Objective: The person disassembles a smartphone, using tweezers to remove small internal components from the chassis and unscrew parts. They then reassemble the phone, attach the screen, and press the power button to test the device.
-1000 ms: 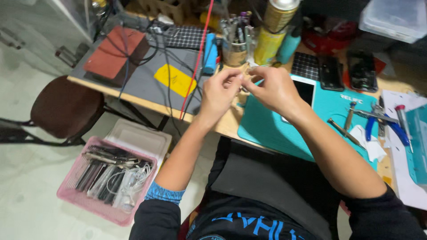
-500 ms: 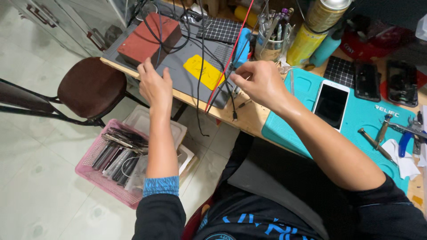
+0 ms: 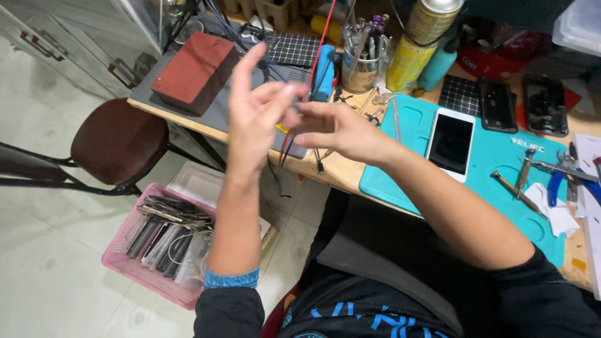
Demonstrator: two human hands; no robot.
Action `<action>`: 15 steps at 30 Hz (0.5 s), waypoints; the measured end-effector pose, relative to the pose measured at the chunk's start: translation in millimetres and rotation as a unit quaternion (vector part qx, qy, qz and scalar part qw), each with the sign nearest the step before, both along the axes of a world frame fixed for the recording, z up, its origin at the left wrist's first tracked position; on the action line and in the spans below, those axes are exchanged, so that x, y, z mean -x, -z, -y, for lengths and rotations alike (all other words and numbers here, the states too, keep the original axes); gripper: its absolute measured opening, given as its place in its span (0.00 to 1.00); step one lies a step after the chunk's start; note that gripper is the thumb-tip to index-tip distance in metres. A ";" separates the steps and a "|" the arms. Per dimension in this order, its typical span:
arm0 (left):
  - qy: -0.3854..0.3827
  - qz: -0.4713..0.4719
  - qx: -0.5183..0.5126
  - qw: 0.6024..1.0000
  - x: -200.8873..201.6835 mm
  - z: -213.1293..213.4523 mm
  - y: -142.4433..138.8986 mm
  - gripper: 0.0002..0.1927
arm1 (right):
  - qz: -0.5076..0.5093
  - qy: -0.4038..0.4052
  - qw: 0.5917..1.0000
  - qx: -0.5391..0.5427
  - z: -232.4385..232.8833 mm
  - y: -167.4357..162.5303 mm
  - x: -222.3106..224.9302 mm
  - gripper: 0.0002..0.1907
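Pink plastic basket (image 3: 125, 266) on the floor at lower left, packed with dark flat parts and white cables; a pale tray just beyond it. Brown round stool (image 3: 119, 141) beside the bench edge.

Left hand (image 3: 253, 116) raised above the bench edge, forefinger up, other fingers loosely bent with tips toward the thumb. Right hand (image 3: 332, 128) meets it from the right, fingertips drawn together against the left hand's. Something small may sit between them; too small and blurred to tell, so I cannot say whether either hand is clamped on anything.

Red wire (image 3: 316, 56) runs down behind the hands. White smartphone (image 3: 451, 144), screen dark, lies face up on the teal work mat (image 3: 501, 166), near the right forearm. Screwdrivers and blue-handled pliers (image 3: 566, 178) further right.

Beyond: reddish-brown block (image 3: 194, 72) on a grey mat, tool cup (image 3: 360, 66), yellow spray can (image 3: 416, 44), two dark phones (image 3: 523, 103).
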State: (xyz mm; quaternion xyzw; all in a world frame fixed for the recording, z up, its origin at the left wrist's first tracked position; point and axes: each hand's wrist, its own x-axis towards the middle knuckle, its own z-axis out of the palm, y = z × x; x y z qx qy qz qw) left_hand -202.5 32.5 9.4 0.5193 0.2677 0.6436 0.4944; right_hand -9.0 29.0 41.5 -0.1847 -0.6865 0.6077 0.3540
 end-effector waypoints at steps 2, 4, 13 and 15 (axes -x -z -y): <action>0.064 0.033 -0.030 0.997 -27.2 -3.4 -15.3 0.33 | 0.017 0.017 0.992 0.123 7.3 -3.0 -16.9 0.24; 0.076 0.024 -0.045 0.996 -48.4 -11.9 -23.6 0.30 | 0.020 0.040 0.982 0.185 13.0 -6.0 -36.3 0.20; -0.225 -0.472 -0.234 0.820 -130.2 -4.4 -9.6 0.24 | 0.149 0.263 0.945 0.125 52.0 -24.8 -172.4 0.13; -0.189 -0.467 -0.278 0.818 -159.7 12.4 -4.1 0.20 | 0.156 0.300 0.933 0.127 60.5 -21.8 -193.7 0.11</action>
